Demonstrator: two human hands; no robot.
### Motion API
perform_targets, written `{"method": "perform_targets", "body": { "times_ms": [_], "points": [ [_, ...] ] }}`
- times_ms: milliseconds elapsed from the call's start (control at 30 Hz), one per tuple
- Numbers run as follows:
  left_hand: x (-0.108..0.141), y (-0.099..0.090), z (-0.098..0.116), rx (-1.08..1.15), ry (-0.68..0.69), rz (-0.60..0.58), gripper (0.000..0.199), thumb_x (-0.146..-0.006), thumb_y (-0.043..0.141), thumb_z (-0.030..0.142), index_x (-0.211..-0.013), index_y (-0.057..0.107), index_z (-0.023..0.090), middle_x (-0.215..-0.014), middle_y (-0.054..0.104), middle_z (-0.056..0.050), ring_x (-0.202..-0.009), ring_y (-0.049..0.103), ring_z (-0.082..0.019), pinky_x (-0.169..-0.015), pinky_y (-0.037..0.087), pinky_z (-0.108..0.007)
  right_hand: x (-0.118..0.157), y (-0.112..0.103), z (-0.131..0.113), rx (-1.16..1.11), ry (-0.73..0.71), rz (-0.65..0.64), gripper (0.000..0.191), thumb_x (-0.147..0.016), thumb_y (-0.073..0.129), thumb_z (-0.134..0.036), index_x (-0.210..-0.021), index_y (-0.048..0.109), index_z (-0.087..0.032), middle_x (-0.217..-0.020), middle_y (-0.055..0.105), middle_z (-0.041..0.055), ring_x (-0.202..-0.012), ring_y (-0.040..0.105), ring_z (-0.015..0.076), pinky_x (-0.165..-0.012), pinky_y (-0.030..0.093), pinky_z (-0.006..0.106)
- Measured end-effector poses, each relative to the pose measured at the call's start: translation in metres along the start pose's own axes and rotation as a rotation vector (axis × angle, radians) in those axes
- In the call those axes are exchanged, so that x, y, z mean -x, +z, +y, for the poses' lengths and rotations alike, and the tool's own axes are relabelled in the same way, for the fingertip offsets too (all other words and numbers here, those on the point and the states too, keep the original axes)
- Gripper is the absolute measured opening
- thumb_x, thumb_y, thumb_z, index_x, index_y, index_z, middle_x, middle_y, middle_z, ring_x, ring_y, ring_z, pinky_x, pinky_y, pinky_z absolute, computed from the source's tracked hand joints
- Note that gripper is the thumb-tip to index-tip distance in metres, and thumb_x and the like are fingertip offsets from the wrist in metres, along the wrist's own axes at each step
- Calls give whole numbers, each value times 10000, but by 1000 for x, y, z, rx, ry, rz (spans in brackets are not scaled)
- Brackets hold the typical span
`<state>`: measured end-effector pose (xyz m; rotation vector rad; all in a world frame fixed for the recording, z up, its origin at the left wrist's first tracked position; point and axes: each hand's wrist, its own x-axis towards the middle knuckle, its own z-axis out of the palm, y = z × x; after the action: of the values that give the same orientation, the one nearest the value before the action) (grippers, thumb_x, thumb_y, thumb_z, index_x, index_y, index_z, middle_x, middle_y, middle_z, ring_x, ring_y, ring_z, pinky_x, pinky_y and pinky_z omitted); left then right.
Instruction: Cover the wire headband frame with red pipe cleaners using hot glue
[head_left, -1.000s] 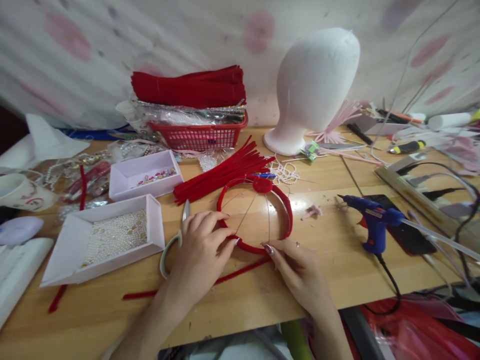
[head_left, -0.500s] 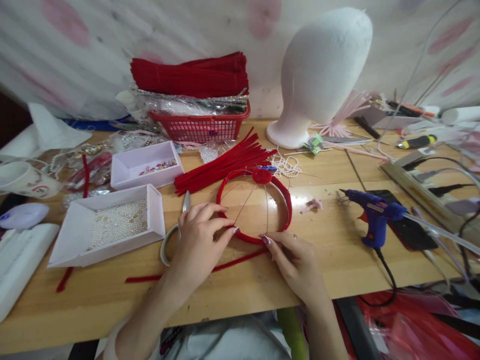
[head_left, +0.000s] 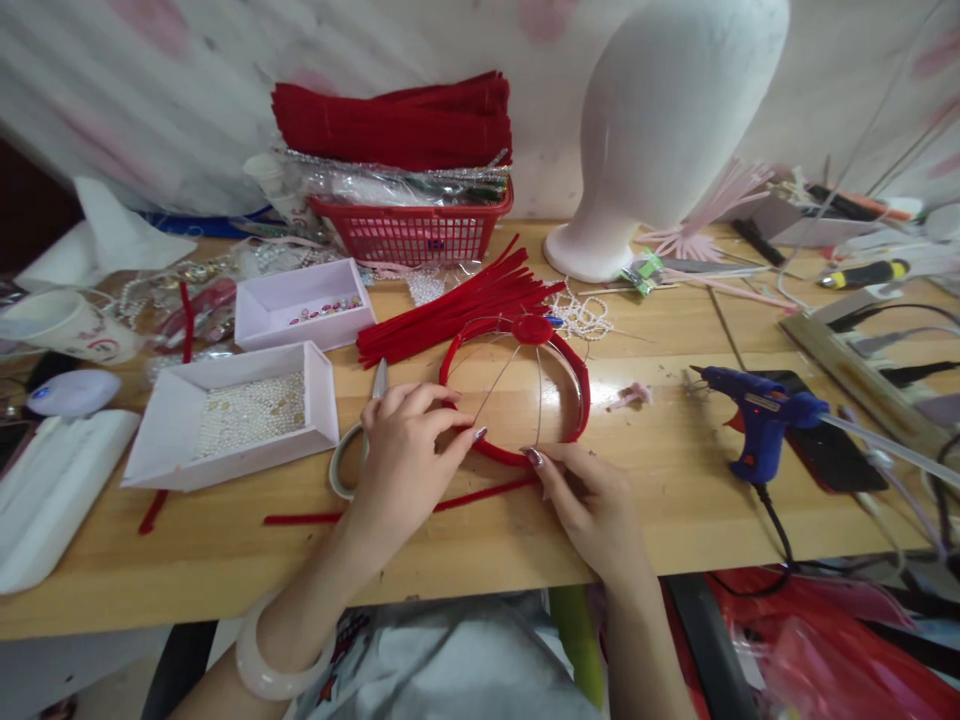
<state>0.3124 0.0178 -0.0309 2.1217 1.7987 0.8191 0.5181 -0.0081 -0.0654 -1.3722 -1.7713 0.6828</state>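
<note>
A red fuzzy ring (head_left: 583, 385) with thin wires across it and a red disc (head_left: 531, 330) at its far side is on the wooden table. My left hand (head_left: 412, 450) pinches the ring's near left part between thumb and fingers. At the near right part, my right hand (head_left: 589, 500) grips the ring, its thumb and index finger together beside a wire end. A loose red fuzzy strip (head_left: 480, 495) runs from under my left wrist to my right fingertips. Scissors (head_left: 346, 462) lie partly hidden behind my left hand.
Two white trays (head_left: 319, 400) (head_left: 304, 300) hold beads and gems on the left. Red strips (head_left: 457, 305) lie before a red basket (head_left: 420, 235). A white foam head (head_left: 667, 120) stands behind. On the right are a blue glue gun (head_left: 765, 410) and a power strip (head_left: 862, 380).
The camera view has shifted, so the table's things appear slightly higher and farther right. Both hands keep their hold on the ring. A white bracelet on the left wrist has come into view.
</note>
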Motion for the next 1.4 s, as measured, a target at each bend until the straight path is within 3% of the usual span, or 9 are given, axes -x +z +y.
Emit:
{"method": "perform_targets", "body": {
  "times_ms": [700, 867, 967, 1033, 1133, 1267, 1333, 1400],
  "points": [
    [0, 1, 5, 5, -55, 5, 54, -844, 732, 234, -821, 771, 262, -1068, 749, -36, -1110, 611, -309, -992, 384, -552, 1, -1, -2, 28, 10, -6, 197, -985, 565, -302, -913, 721, -206, -631, 658, -8, -539, 612, 136, -556, 476, 252],
    [1, -17, 0, 161, -5, -17, 204, -893, 633, 194, -1076, 711, 244, -1172, 706, -47, -1149, 610, -249, -1026, 432, -463, 1, 0, -2, 53, -1, 13, 183, -979, 576, -296, -927, 731, -212, -651, 681, 1, -554, 626, 145, -563, 492, 258],
    [5, -35, -5, 235, 3, 17, 199, -950, 536, 238, -1081, 687, 247, -1157, 705, -37, -1153, 607, -231, -1045, 425, -427, 0, 0, -2, 53, -13, 24, 184, -978, 574, -290, -923, 733, -215, -661, 687, 3, -548, 626, 146, -554, 494, 261],
    [9, -45, -9, 332, -48, 30, 207, -990, 475, 287, -1020, 675, 245, -1078, 714, -27, -1061, 634, -213, -977, 460, -381, 1, 0, 0, 54, -20, 31, 182, -981, 567, -293, -935, 725, -217, -660, 681, -1, -544, 623, 145, -549, 494, 263],
    [21, -50, -17, 533, -201, 63, 263, -1015, 443, 371, -877, 620, 234, -861, 681, -6, -835, 633, -174, -787, 491, -299, 4, 0, 0, 89, -57, 147, 153, -973, 583, -284, -1046, 703, -223, -686, 669, -5, -588, 622, 157, -588, 505, 287],
    [38, -42, -32, 899, -377, 73, 324, -986, 525, 468, -788, 586, 218, -690, 583, 26, -690, 566, -135, -671, 457, -251, 13, 0, -16, 90, -202, 539, 159, -893, 690, -166, -1026, 710, -252, -781, 653, 22, -709, 601, 191, -690, 480, 347],
    [44, -38, -37, 1098, -437, 76, 337, -929, 623, 504, -773, 617, 205, -655, 570, 35, -663, 552, -119, -663, 448, -241, 16, 0, -32, 2, -234, 679, 219, -859, 721, -127, -1026, 730, -269, -861, 656, 38, -817, 615, 214, -793, 481, 389],
    [45, -36, -38, 1257, -475, 102, 343, -838, 739, 512, -750, 654, 192, -618, 571, 38, -641, 546, -109, -654, 443, -232, 18, 0, -48, -214, -225, 726, 196, -874, 717, -191, -1045, 748, -282, -966, 645, 57, -955, 620, 242, -927, 477, 448]
  ]
}}
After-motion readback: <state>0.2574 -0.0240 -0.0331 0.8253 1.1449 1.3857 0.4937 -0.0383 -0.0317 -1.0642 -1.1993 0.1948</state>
